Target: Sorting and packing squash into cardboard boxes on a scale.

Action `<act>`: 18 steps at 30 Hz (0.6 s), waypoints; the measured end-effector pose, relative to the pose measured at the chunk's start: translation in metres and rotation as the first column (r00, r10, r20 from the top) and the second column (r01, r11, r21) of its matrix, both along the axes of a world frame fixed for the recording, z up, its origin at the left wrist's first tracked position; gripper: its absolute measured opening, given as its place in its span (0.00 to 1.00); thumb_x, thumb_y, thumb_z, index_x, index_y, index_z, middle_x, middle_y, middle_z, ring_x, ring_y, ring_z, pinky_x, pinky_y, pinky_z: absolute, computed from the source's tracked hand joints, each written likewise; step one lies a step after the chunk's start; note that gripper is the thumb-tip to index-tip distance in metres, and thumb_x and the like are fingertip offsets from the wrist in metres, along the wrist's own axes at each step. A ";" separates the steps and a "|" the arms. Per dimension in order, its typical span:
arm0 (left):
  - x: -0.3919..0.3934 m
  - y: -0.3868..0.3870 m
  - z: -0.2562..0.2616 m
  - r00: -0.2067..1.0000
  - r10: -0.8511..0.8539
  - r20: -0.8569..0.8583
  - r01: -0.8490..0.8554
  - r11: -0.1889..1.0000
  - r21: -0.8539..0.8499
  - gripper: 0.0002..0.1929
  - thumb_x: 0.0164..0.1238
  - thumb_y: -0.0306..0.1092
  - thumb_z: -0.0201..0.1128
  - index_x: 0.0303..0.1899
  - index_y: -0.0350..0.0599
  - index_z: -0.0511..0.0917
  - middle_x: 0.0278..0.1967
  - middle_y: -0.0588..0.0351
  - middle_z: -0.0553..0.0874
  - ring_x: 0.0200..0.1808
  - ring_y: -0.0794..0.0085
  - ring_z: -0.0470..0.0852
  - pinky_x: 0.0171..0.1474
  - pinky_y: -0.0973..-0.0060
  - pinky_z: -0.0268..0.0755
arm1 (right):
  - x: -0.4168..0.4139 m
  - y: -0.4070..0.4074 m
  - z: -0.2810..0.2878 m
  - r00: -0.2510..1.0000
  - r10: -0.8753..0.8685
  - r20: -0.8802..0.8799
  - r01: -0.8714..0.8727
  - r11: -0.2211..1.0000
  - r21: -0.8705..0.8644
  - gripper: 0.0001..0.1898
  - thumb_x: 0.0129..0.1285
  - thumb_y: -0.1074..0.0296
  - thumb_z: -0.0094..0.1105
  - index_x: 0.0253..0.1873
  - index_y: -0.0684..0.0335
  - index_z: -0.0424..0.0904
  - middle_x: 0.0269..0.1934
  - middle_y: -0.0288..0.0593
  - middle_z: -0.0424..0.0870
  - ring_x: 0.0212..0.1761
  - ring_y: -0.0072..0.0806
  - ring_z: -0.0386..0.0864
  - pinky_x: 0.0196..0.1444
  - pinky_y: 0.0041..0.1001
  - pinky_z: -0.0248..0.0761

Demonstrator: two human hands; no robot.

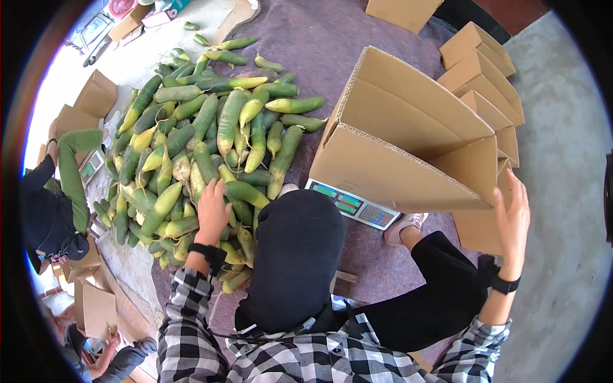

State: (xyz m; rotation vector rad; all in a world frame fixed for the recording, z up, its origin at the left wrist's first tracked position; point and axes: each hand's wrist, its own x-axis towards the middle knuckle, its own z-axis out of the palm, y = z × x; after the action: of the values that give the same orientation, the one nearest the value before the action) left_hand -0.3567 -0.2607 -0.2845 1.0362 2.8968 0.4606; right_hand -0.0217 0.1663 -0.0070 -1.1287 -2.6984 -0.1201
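A large heap of green radishes point(206, 115) lies in front and to the left, some with pale yellow-green tips. My left hand point(214, 215) is over its near side with nothing visible in the fingers; whether they touch a radish is unclear. A tall open cardboard box point(397, 163) stands on a digital scale point(354, 203), whose display and keypad face me. Its visible inner walls are bare, but the front wall hides the bottom. At the box's right corner is my right hand point(515, 215), thumb apart from the fingers and close to the cardboard edge.
More cardboard boxes point(483, 72) line the right side. Purple-grey cloth point(306, 33) covers the floor under the heap. At left, a person in green trousers point(74, 167) sits near another scale point(91, 165); below, another person's hand point(113, 337) touches a box point(96, 306).
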 end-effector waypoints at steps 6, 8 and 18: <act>-0.034 0.005 -0.061 0.981 -0.189 0.036 0.178 0.823 -0.539 0.37 0.46 0.34 0.75 0.62 0.48 0.70 0.49 0.48 0.77 0.53 0.51 0.76 0.55 0.58 0.72 | -0.035 -0.040 -0.012 0.956 0.288 -0.051 -0.290 0.957 -0.026 0.23 0.62 0.67 0.62 0.62 0.63 0.74 0.57 0.52 0.78 0.60 0.48 0.73 0.64 0.41 0.65; -0.025 0.015 -0.046 0.972 -0.216 0.090 0.233 0.847 -0.478 0.33 0.45 0.37 0.75 0.58 0.47 0.73 0.47 0.48 0.77 0.52 0.51 0.76 0.52 0.58 0.73 | -0.025 -0.041 -0.018 0.956 0.275 -0.103 -0.283 0.956 -0.076 0.22 0.63 0.65 0.62 0.60 0.63 0.75 0.53 0.51 0.80 0.56 0.47 0.75 0.62 0.40 0.67; -0.013 0.017 0.175 0.988 -0.012 0.151 -0.016 0.984 0.180 0.26 0.55 0.37 0.71 0.55 0.37 0.77 0.52 0.46 0.81 0.54 0.61 0.80 0.58 0.66 0.72 | -0.014 -0.037 -0.045 0.920 0.350 -0.175 -0.367 0.927 -0.073 0.08 0.61 0.71 0.60 0.44 0.61 0.77 0.34 0.45 0.81 0.41 0.42 0.81 0.46 0.37 0.73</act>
State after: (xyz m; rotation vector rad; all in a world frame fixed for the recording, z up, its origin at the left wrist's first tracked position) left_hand -0.3693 -0.2437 -0.1100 0.9712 2.7628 0.7787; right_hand -0.0353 0.1288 -0.0515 -0.6149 -2.7365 0.1655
